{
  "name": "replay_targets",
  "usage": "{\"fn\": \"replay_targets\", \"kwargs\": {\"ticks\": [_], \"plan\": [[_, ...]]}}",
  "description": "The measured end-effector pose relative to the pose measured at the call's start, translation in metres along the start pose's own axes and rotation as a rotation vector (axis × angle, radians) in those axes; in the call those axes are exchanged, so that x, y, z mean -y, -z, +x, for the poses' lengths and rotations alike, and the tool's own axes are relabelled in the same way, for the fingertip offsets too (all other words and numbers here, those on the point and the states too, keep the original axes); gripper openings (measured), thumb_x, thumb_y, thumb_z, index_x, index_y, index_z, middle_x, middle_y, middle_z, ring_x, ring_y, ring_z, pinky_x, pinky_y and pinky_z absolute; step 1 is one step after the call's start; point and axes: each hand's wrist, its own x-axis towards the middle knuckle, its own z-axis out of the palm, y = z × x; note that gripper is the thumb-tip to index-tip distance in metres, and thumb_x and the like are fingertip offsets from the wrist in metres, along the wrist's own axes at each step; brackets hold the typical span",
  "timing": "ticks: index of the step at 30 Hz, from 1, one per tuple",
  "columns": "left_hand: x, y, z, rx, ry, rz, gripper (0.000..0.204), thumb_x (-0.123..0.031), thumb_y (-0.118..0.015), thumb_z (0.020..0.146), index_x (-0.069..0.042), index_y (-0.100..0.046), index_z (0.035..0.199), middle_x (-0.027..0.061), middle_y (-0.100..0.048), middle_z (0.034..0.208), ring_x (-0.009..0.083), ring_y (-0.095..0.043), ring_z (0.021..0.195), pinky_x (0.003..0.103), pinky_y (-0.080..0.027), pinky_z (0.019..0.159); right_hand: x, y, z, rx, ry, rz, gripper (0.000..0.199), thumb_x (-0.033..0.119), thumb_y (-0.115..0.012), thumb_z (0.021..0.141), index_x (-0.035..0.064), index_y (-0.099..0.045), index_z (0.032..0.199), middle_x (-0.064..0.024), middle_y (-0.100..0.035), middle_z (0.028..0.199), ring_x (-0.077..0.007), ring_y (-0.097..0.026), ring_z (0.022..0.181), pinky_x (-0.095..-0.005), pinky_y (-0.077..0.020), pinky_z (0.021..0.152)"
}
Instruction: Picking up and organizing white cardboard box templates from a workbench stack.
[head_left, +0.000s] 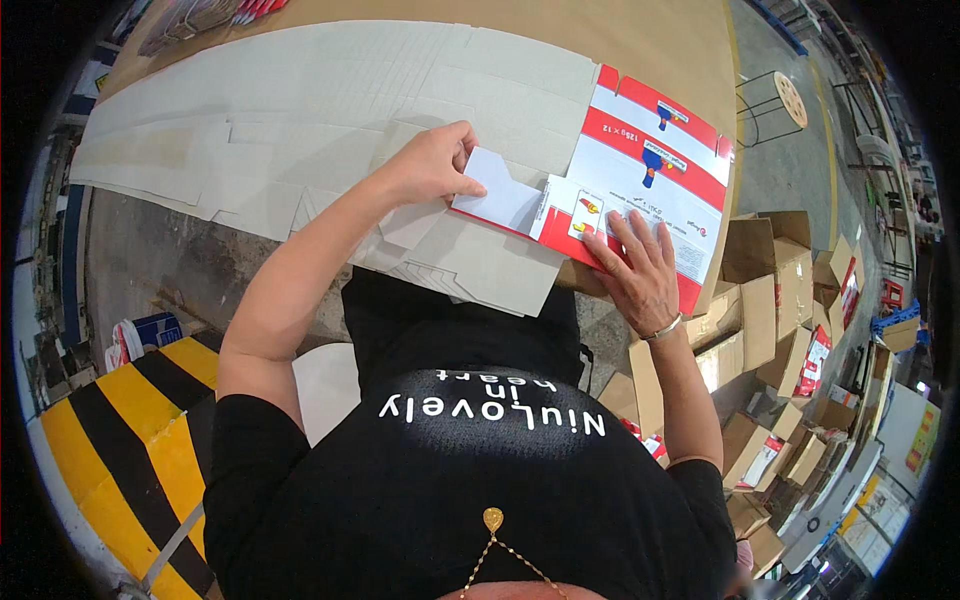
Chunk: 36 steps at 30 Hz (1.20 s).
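Note:
A red-and-white printed carton [565, 228] lies on flattened cardboard, with its plain white flap [492, 185] sticking out to the left. My left hand [438, 165] pinches the end of that flap between thumb and fingers. With its fingers stretched out, my right hand [640, 272] rests flat on the printed side. Beneath it and farther off spreads a flat red-and-white carton sheet [680, 125] with blue pictures. How the carton joins the sheet under my right hand is hidden.
Large grey-white cardboard sheets [330, 110] cover much of the brown tabletop [560, 22]. Open brown cardboard boxes [760, 290] crowd the floor at the right. A round-topped stool [790, 100] stands at the far right. A yellow-and-black striped block [130, 430] is at my left.

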Motion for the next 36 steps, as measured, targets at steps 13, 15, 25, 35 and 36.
{"fn": "replay_targets", "kwargs": {"ticks": [13, 15, 25, 35, 36], "plan": [[0.018, 0.009, -0.075, -0.424, -0.761, 1.373, 0.041, -0.020, -0.071, 0.084, -0.010, -0.064, 0.123, 0.0106, -0.060, 0.125, 0.0281, -0.056, 0.118, 0.050, -0.034, 0.110, 0.008, -0.011, -0.001, -0.106, 0.006, -0.059, 0.060, 0.017, -0.068, 0.090, 0.0373, -0.052, 0.145, -0.0077, -0.051, 0.150, -0.0324, -0.039, 0.144, -0.0533, -0.0289, 0.118], [0.011, 0.030, -0.066, 0.161, -0.175, 1.259, 0.055, -0.022, -0.073, 0.084, -0.013, -0.058, 0.135, 0.0133, -0.053, 0.137, 0.0288, -0.052, 0.126, 0.052, -0.036, 0.110, 0.007, 0.003, 0.004, -0.072, -0.002, 0.035, 0.057, 0.021, -0.070, 0.090, 0.0363, -0.055, 0.142, -0.0068, -0.050, 0.150, -0.0320, -0.040, 0.143, -0.0531, -0.0277, 0.118], [0.028, -0.031, -0.023, -0.769, -0.385, -0.953, 0.074, -0.001, -0.081, 0.078, -0.006, -0.043, 0.142, 0.0126, -0.056, 0.131, 0.0230, -0.054, 0.121, 0.036, -0.050, 0.101, -0.003, 0.007, 0.001, -0.017, -0.015, 0.248, 0.055, 0.025, -0.074, 0.086, 0.0327, -0.060, 0.139, -0.0050, -0.047, 0.154, -0.0326, -0.035, 0.147, -0.0543, -0.0203, 0.122], [0.027, -0.052, 0.000, -0.547, -0.802, 0.554, 0.060, -0.007, -0.059, 0.085, -0.019, -0.052, 0.143, 0.0186, -0.044, 0.151, 0.0389, -0.037, 0.142, 0.049, -0.030, 0.118, 0.005, 0.000, 0.001, -0.037, 0.043, 0.123, 0.080, 0.004, -0.069, 0.082, 0.0450, -0.045, 0.147, -0.0130, -0.041, 0.155, -0.0398, -0.034, 0.146, -0.0597, -0.0267, 0.118], [0.023, -0.049, -0.004, -0.387, -0.729, 0.666, 0.064, -0.011, -0.059, 0.085, -0.021, -0.047, 0.148, 0.0199, -0.033, 0.157, 0.0417, -0.025, 0.147, 0.052, -0.021, 0.120, 0.007, 0.000, 0.001, -0.035, 0.023, 0.122, 0.080, 0.004, -0.069, 0.082, 0.0450, -0.045, 0.147, -0.0130, -0.041, 0.155, -0.0398, -0.034, 0.146, -0.0597, -0.0267, 0.118]]}}
